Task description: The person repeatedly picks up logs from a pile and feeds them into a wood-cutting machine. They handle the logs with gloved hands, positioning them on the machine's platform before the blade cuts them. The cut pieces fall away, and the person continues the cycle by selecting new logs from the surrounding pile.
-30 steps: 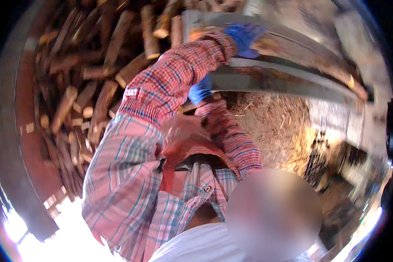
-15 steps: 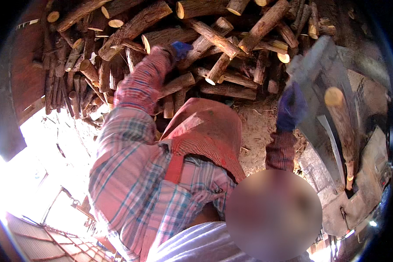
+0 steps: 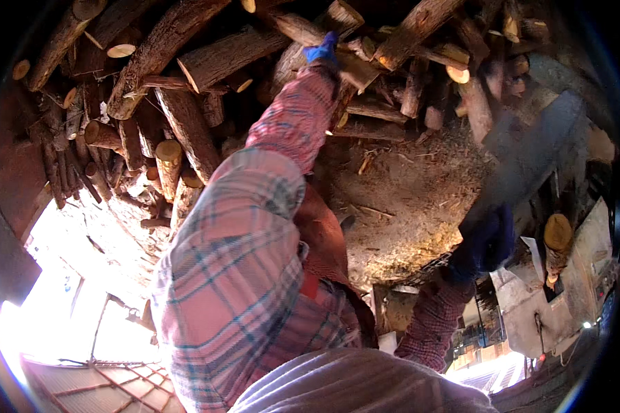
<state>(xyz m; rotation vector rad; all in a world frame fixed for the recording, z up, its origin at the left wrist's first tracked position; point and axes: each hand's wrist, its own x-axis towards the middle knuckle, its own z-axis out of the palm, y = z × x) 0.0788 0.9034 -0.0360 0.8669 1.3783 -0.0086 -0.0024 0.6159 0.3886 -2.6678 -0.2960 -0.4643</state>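
Observation:
My left hand (image 3: 321,49), in a blue glove, reaches far forward into the woodpile. It is closed on a short split log (image 3: 356,71), whose end sticks out to the right of the glove. The log lies across other wood. My right hand (image 3: 487,239), in a dark blue glove, is low on the right, its fingers wrapped round the near end of a broad grey blade (image 3: 540,141). Motion smears the blade, which slants up and away to the right; its handle is hidden in the glove.
Stacked logs (image 3: 234,55) fill the far side and the left. Bare earth strewn with chips (image 3: 406,186) lies between my hands. At the right, an upright post (image 3: 558,234) stands beside grey slabs (image 3: 578,268). Bright ground (image 3: 69,255) shows at the left.
My left hand has moved right and farther forward onto the split log. My right hand has come nearer and to the right, the blade swinging with it. The view has shifted too.

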